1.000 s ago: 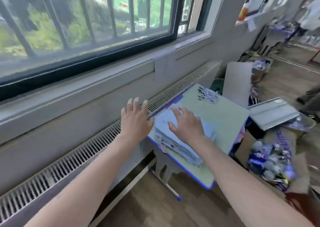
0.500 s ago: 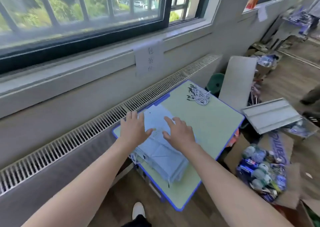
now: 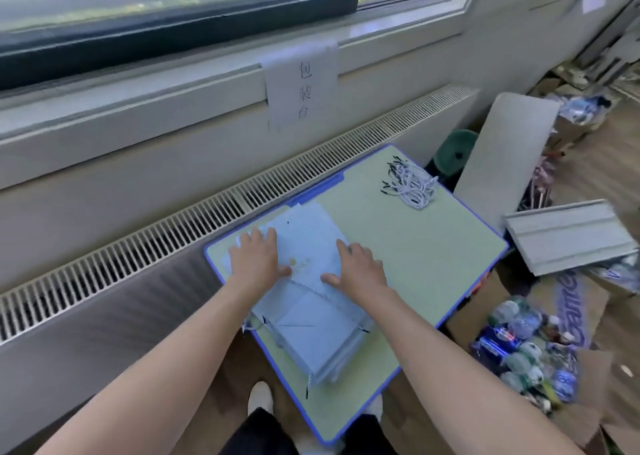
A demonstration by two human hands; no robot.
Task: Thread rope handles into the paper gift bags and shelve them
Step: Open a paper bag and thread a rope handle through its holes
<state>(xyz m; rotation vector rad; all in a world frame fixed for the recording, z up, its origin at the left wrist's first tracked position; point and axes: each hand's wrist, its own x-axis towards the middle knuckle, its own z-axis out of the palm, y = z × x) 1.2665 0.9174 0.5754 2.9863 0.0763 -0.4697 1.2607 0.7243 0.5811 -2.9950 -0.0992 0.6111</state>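
Currently both hands lie flat on the stack of paper gift bags (image 3: 311,316). Left hand (image 3: 256,264): fingers straight, palm down on the stack's far-left corner, gripping nothing. Right hand (image 3: 360,269): fingers extended and slightly spread, pressing the top sheet along the stack's right edge, thumb pointing inward; also holding nothing.

Landmark = the stack. It sits on the near-left part of the tabletop (image 3: 433,257), its near end close to the tabletop's front edge. A twisted rope handle (image 3: 318,293) runs across the top bag between the two hands, and cord ends hang from the stack's near and left sides. Judgement: at least some of these bags are already threaded; how many cannot be told.

Far right of the stack, well apart from it and from both hands, lies a loose pile of rope handles (image 3: 412,186). Judgement: threading is unfinished, since unused cords remain. No shelf is identifiable, so shelving appears not yet done.
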